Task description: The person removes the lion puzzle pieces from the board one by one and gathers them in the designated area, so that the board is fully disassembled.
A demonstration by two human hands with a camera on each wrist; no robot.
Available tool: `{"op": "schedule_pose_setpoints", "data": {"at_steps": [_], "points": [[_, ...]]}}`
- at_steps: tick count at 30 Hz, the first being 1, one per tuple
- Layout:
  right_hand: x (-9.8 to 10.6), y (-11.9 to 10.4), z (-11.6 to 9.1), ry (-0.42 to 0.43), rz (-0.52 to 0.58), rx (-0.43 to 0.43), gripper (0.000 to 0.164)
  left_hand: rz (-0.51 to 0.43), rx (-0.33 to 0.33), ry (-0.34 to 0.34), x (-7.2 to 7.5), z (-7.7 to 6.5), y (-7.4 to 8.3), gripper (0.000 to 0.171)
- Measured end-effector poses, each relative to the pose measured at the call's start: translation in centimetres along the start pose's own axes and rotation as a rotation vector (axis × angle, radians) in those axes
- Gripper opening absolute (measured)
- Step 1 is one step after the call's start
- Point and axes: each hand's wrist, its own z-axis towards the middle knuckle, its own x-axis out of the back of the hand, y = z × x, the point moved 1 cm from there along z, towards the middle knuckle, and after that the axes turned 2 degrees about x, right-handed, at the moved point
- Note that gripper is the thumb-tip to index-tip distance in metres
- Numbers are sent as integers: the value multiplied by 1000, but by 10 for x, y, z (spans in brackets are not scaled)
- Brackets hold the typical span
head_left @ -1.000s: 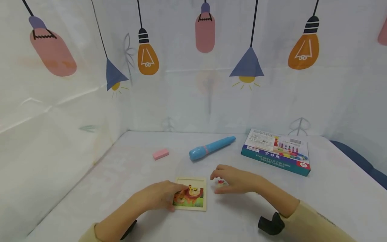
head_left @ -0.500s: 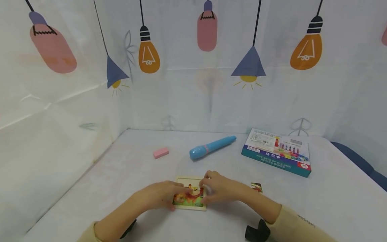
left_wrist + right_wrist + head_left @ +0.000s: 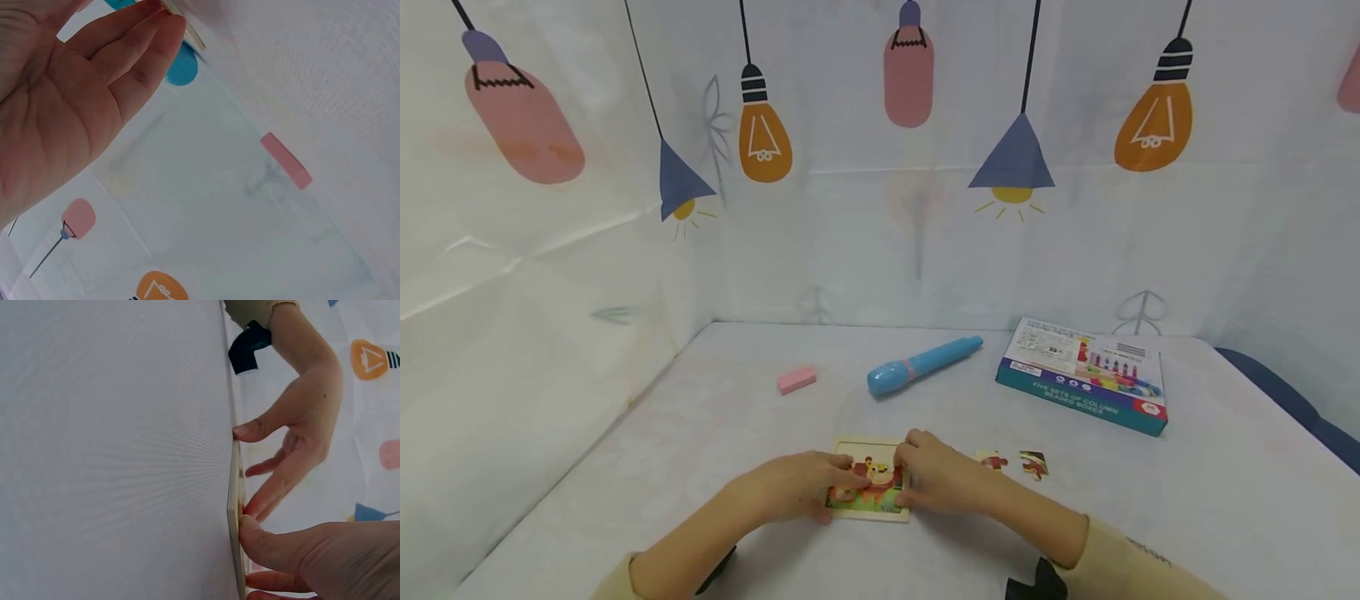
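A small wooden tray jigsaw puzzle (image 3: pixel 869 504) with a lion picture lies near the front of the table. My left hand (image 3: pixel 790 486) holds its left side, thumb by the near edge and fingers reaching over the picture. At the right edge, my right hand (image 3: pixel 942 475) grips the frame with curled fingers. The right wrist view shows the thumb (image 3: pixel 259 540) right on the wooden edge. Whether a loose piece is between its fingers, I cannot tell. Two puzzle pieces lie right of the hand: one whitish with red (image 3: pixel 992 459), one darker (image 3: pixel 1033 464).
Behind the puzzle lie a pink block (image 3: pixel 796 380) and a blue microphone-shaped toy (image 3: pixel 923 367). A flat box labelled column beaded boxes (image 3: pixel 1082 377) is at the back right. Lamp-printed white sheeting (image 3: pixel 857 233) hangs behind the table.
My right hand has moved left from beside the puzzle to its right edge, and its fingers have closed in there. Two loose pieces now show behind it. The left hand stays put.
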Motion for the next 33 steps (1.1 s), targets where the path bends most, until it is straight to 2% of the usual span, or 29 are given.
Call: {"op": "schedule_pose_setpoints", "data": {"at_steps": [8,17,27,33], "points": [[-1,7,3,0,116,-53,36,18,0,-13,2,2,1,56],[-1,7,4,31,224,4,38,31,13,-29,1,2,1,55],[-2,1,3,33,137,34,16,11,8,-30,0,1,1,54],[-2,0,3,48,117,39,15,7,4,-34,-1,0,1,54]]}}
